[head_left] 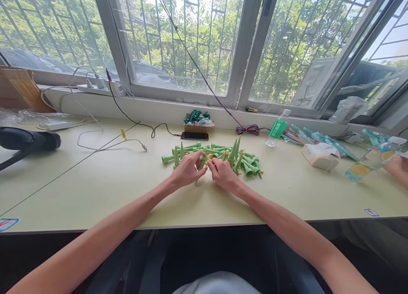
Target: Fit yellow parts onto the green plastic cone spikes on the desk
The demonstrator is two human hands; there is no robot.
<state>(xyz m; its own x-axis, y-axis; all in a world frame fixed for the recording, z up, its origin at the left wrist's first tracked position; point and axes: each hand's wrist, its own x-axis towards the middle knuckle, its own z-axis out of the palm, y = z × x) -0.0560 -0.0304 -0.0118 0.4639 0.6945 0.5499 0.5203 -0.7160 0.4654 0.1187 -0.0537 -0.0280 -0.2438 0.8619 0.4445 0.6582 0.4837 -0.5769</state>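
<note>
In the middle of the frame, my left hand (188, 168) holds one green cone (203, 161), its long axis slanting, the narrow tip down toward the lower left. My right hand (225, 174) is just beside its upper part, on the right; its fingers are bent, but whether they grip something, I cannot tell surely. Farther, behind both hands, lie more cones (250, 168).

Bare forearms (123, 215), pale grey clothing (216, 284)

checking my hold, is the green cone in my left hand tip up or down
Tip down: the green cone narrows to a point below your left hand.
</note>
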